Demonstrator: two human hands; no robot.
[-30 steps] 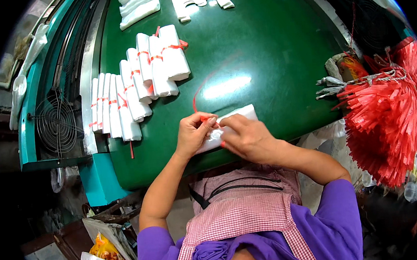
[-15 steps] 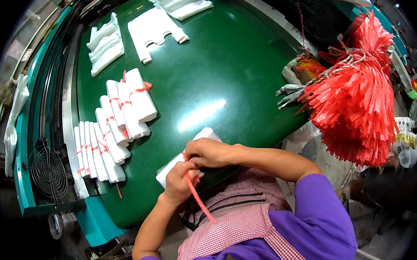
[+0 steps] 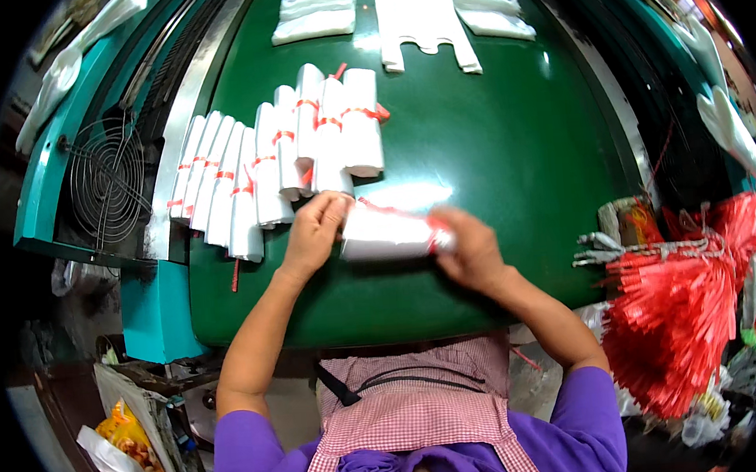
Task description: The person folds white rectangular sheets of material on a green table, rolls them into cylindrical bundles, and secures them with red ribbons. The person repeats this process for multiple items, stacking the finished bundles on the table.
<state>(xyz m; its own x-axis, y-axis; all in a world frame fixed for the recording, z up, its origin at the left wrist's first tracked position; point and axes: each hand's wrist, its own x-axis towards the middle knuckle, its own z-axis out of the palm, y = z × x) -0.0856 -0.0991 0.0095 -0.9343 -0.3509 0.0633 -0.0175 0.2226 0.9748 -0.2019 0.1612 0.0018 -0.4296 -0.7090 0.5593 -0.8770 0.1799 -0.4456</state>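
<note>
Between both hands sits a folded white bundle of plastic bags [image 3: 388, 233] with a red tie strip around it, held just above the green table [image 3: 495, 158]. My left hand [image 3: 312, 232] grips its left end. My right hand [image 3: 471, 247] grips its right end, where the red strip shows. Just beyond my left hand lies a row of several finished white bundles [image 3: 281, 159], each bound with a red tie.
A thick bunch of red tie strips [image 3: 681, 311] hangs at the right table edge. Flat white bags [image 3: 420, 18] and stacks [image 3: 314, 12] lie at the far end. A fan grille [image 3: 107, 180] sits in the teal machine frame at left.
The view has swung so the table sits centred. The bundle, earlier pressed near the table edge with a red strip dangling, is now held lengthwise between both hands, nearer the finished row.
</note>
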